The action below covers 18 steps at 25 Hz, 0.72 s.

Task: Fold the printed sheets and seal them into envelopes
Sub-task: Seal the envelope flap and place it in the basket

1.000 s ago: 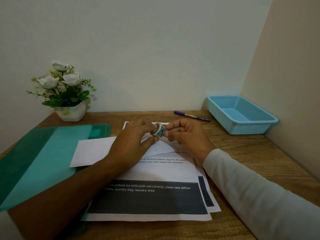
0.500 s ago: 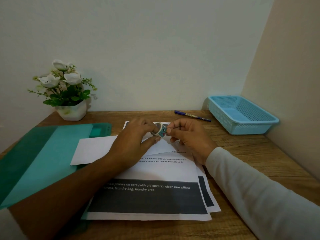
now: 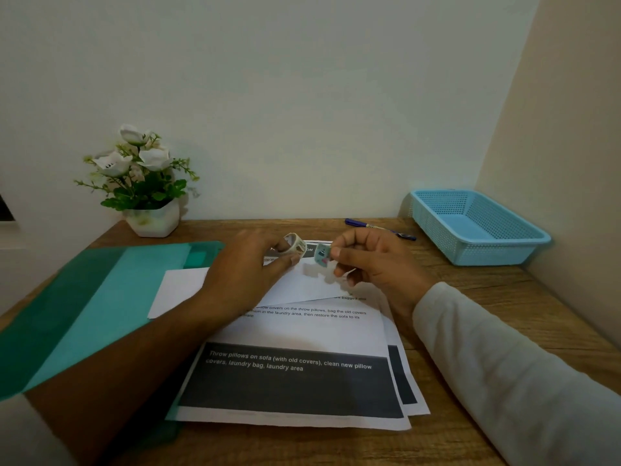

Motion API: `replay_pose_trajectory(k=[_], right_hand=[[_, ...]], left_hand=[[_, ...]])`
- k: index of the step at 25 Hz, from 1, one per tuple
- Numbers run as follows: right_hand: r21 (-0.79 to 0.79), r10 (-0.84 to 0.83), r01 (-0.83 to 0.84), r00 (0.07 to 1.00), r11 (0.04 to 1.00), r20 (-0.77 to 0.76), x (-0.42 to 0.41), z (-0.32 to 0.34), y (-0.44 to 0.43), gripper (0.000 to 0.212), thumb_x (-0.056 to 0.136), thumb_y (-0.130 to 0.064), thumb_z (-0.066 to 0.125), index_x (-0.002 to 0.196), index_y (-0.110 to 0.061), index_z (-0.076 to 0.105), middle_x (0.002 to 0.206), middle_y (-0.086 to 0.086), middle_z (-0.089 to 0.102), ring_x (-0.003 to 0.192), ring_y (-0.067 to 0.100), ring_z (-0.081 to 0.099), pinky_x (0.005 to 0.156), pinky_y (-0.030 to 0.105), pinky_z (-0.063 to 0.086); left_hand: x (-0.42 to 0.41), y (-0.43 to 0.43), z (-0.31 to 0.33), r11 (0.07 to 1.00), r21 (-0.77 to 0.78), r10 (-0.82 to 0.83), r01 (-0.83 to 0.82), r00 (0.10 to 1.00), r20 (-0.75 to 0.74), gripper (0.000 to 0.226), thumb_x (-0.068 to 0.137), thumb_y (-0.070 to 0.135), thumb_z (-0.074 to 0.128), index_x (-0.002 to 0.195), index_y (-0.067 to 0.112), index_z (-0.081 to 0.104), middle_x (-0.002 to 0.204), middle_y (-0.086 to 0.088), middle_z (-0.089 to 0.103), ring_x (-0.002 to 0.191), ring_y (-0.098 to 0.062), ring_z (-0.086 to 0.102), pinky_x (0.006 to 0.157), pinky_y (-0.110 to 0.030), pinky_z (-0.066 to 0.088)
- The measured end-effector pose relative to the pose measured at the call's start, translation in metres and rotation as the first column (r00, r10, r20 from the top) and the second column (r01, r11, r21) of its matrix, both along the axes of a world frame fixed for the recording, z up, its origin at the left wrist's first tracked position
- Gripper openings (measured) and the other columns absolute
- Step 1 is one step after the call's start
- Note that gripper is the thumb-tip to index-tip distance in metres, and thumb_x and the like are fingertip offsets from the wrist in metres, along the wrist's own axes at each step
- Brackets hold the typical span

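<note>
Fingertips (image 3: 337, 253) of right hand (image 3: 376, 260) pinched on small teal sticker (image 3: 322, 256), held just above white envelope (image 3: 302, 285). Left hand (image 3: 245, 274) fingers curled round sticker roll (image 3: 295, 245), just beside sticker. Envelope lies on stack of printed sheets (image 3: 295, 331); its left end on green folder (image 3: 84, 314). Pen (image 3: 379, 228) and blue basket (image 3: 477, 253) far right on desk (image 3: 504, 307).

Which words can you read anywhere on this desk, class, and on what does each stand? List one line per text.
"Throw pillows on sofa (with old covers), clean new pillow covers, laundry bag, laundry area": on the dark band of the top white printed sheet.
"bag the old covers": same sheet, higher up; the words around it are partly hidden.
Patterned sticker roll, blue pen: unreadable.
</note>
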State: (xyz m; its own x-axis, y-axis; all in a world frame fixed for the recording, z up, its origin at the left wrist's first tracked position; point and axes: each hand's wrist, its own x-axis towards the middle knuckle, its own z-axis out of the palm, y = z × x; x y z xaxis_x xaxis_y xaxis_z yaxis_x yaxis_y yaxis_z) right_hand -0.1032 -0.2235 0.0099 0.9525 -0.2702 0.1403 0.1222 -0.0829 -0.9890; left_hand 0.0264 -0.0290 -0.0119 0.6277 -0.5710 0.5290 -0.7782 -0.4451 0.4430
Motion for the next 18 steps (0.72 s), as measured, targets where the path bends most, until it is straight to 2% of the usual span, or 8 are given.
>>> replay_pose_trajectory(k=[2, 5, 9, 13, 16, 18], right_hand=[[0.034, -0.129, 0.13, 0.992, 0.991, -0.011, 0.003, -0.006, -0.004, 0.006, 0.091, 0.002, 0.07, 0.09, -0.004, 0.071, 0.078, 0.011, 0.076, 0.063, 0.017, 0.066, 0.051, 0.024, 0.051], [0.098, -0.206, 0.209, 0.978, 0.973, -0.034, 0.006, -0.013, -0.005, 0.007, 0.09, 0.007, 0.068, 0.097, 0.006, 0.068, 0.074, 0.012, 0.074, 0.058, 0.018, 0.064, 0.048, 0.026, 0.05], [0.091, -0.236, 0.24, 0.971, 0.967, -0.048, 0.007, -0.014, -0.006, 0.025, 0.09, 0.01, 0.066, 0.11, -0.005, 0.065, 0.08, 0.014, 0.071, 0.058, 0.018, 0.064, 0.049, 0.028, 0.054], [0.103, -0.244, 0.249, 0.968, 0.963, -0.053, 0.007, -0.017, -0.006, 0.028, 0.09, 0.013, 0.062, 0.111, -0.007, 0.065, 0.083, 0.018, 0.068, 0.062, 0.022, 0.064, 0.051, 0.031, 0.055], [0.13, -0.236, 0.242, 0.97, 0.962, -0.055, 0.007, -0.017, -0.006, 0.027, 0.09, 0.012, 0.064, 0.111, -0.005, 0.065, 0.084, 0.02, 0.07, 0.064, 0.024, 0.067, 0.054, 0.033, 0.056], [0.142, -0.227, 0.233, 0.972, 0.962, -0.057, 0.008, -0.018, -0.006, 0.025, 0.09, 0.013, 0.064, 0.111, -0.003, 0.066, 0.082, 0.019, 0.069, 0.062, 0.022, 0.068, 0.053, 0.031, 0.056]], left_hand=[[0.005, 0.001, 0.009, 1.0, 0.009, 0.01, -0.009, 0.998, -0.064, 0.015, 0.089, 0.048, 0.069, 0.086, 0.033, 0.072, 0.091, 0.015, 0.07, 0.083, -0.005, 0.061, 0.068, -0.033, 0.048], [0.022, -0.007, 0.03, 0.985, 0.157, 0.085, -0.075, 0.994, -0.062, 0.014, 0.086, 0.041, 0.076, 0.087, 0.027, 0.074, 0.09, 0.008, 0.071, 0.079, -0.01, 0.06, 0.063, -0.029, 0.041], [0.049, -0.031, 0.042, 0.921, 0.343, 0.195, -0.185, 0.981, 0.007, 0.023, 0.087, 0.045, 0.073, 0.086, 0.023, 0.072, 0.088, 0.004, 0.069, 0.08, -0.018, 0.064, 0.067, -0.032, 0.049], [0.073, -0.055, 0.034, 0.881, 0.397, 0.264, -0.259, 0.964, 0.042, 0.036, 0.092, 0.055, 0.063, 0.087, 0.021, 0.072, 0.09, 0.0, 0.07, 0.083, -0.021, 0.064, 0.071, -0.035, 0.052], [0.086, -0.066, 0.027, 0.875, 0.404, 0.279, -0.268, 0.96, 0.034, 0.029, 0.094, 0.049, 0.064, 0.094, 0.022, 0.073, 0.103, -0.004, 0.072, 0.089, -0.022, 0.063, 0.073, -0.034, 0.048], [0.086, -0.066, 0.026, 0.9, 0.351, 0.265, -0.258, 0.964, 0.028, 0.027, 0.093, 0.047, 0.066, 0.105, 0.023, 0.073, 0.113, -0.005, 0.068, 0.1, -0.024, 0.061, 0.075, -0.034, 0.046]])
